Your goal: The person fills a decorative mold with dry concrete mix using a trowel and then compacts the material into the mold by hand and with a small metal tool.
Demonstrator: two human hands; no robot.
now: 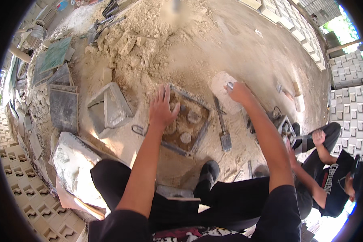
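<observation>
My left hand [164, 109] lies on the left rim of a square mould frame [195, 101], its fingers stretched out and slightly apart. Inside the frame is brown sandy soil with several round pale discs, one of them a grey disc [185, 138]. My right hand [241, 93] is closed round a short silver metal piece [230, 85], over a pale oblong slab [226, 101] right of the frame. The rest of that metal piece is hidden by my fingers. Between frame and slab lies a dark flat-bladed tool [225, 139] with a long thin handle.
A triangular-looking concrete frame [113, 111] lies left, near dark tiles [64, 109] and a large whitish block [74, 165]. Rubble and sand [137, 44] are heaped at the far side. At right sits another person [330, 177], hands at a small frame. Patterned blocks [286, 24] line the far right.
</observation>
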